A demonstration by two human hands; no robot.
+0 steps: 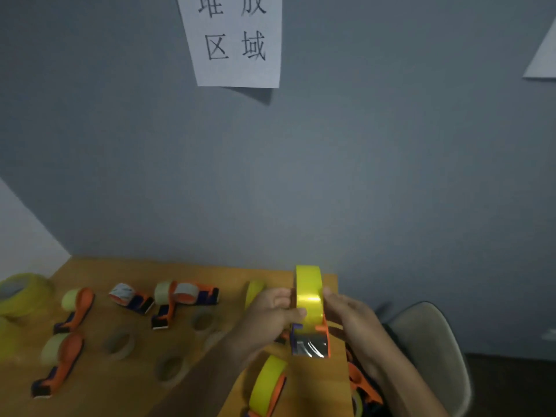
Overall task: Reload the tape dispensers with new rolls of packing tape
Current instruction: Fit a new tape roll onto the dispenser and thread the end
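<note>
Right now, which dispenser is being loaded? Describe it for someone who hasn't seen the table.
At the wooden table's right end, raised between both hands: the orange dispenser with a bright yellow roll. It alone is off the tabletop.

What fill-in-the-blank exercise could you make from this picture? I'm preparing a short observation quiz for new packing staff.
1. The bright roll of tape held between both hands is coloured ____.
2. The left hand and the right hand hold an orange plastic tape dispenser above a table made of ____.
3. The white paper sign with black characters hangs on a wall coloured ____.

Missing words: yellow; wood; grey
</note>
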